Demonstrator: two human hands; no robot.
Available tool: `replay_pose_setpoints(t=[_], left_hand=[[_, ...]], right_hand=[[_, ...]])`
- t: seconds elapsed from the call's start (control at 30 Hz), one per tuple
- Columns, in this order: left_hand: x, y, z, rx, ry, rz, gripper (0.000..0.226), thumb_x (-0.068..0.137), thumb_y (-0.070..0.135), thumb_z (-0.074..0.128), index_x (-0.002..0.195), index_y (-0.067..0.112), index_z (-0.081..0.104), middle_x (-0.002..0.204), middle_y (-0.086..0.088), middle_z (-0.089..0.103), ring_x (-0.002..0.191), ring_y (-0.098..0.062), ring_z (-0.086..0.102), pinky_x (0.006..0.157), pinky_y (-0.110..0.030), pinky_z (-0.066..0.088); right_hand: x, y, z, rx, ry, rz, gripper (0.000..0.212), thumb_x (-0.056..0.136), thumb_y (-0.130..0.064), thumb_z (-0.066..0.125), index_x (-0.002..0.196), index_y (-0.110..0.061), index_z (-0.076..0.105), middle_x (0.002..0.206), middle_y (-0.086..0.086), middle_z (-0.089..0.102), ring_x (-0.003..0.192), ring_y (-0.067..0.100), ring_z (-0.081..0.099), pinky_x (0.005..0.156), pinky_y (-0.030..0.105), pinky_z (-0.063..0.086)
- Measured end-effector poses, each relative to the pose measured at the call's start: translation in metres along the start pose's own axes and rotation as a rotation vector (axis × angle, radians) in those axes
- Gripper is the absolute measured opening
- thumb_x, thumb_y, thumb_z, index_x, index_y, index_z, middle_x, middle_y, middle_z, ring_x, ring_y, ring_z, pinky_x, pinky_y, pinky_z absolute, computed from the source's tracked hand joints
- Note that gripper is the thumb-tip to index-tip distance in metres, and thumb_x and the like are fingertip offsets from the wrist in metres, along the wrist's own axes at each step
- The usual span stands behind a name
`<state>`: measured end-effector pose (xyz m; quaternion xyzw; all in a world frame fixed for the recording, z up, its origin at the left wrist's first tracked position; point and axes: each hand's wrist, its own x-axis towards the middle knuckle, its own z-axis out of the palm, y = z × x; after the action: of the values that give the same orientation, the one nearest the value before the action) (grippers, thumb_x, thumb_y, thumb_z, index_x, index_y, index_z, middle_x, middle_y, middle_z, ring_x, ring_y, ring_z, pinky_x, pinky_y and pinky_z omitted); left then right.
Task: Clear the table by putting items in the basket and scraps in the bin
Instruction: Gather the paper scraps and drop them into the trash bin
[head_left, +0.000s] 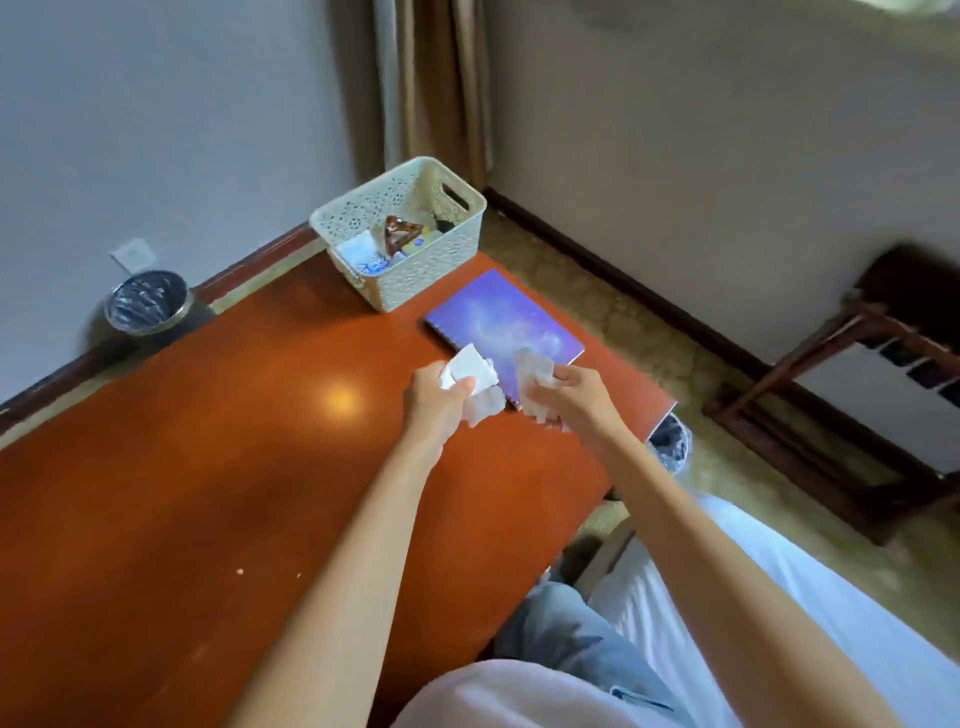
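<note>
Head camera looks steeply down (close, tilted) over the table (208, 467).

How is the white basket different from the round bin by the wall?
The basket is cream, boxy and lacy-holed; the bin is round, dark and lined with shiny plastic. The basket stands on the table; the bin stands on the floor. Both are open on top.

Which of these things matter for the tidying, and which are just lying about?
Job: paper scraps gripped in left hand and right hand, purple notebook, basket, bin, table.
Lying about: wooden rack, curtain, wall socket.
</note>
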<state>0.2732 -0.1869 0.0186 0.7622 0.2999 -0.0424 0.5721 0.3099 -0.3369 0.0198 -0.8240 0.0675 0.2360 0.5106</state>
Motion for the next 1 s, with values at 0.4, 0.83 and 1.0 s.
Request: replay_pose_setpoints(t=[0.4,0.83,1.0], left_hand=[[0.122,0.098,0.291,0.259,-0.253,-0.015,0.025,0.086,0.012,0.056,0.102,-0.005,0.062,0.093,-0.022,0.064,0.082,-0.031,0.057,0.067,-0.031,0.040],[0.240,-0.018,0.508,0.715,-0.514,-0.136,0.015,0.089,0.004,0.051,0.100,-0.003,0.061,0.103,-0.025,0.060,0.087,-0.031,0.055,0.068,-0.035,0.041],[0.274,-0.094,0.559,0.841,-0.571,-0.156,0.029,0.091,0.002,0.048,0.117,-0.006,0.055,0.122,-0.025,0.058,0.111,-0.038,0.056,0.089,-0.040,0.048]], right_hand=[[0.170,0.104,-0.229,0.220,0.256,0.254,0.043,0.078,-0.004,0.063,0.056,-0.020,0.030,0.075,0.011,0.047,0.044,0.016,0.065,0.054,0.033,0.049],[0.314,0.327,-0.263,0.118,0.270,0.642,0.018,0.082,-0.003,0.054,0.065,-0.008,0.052,0.068,0.012,0.060,0.056,0.027,0.064,0.062,0.039,0.061],[0.358,0.405,-0.233,0.143,0.196,0.710,0.026,0.083,0.003,0.054,0.107,0.010,0.061,0.092,0.024,0.063,0.068,0.030,0.065,0.065,0.040,0.060]])
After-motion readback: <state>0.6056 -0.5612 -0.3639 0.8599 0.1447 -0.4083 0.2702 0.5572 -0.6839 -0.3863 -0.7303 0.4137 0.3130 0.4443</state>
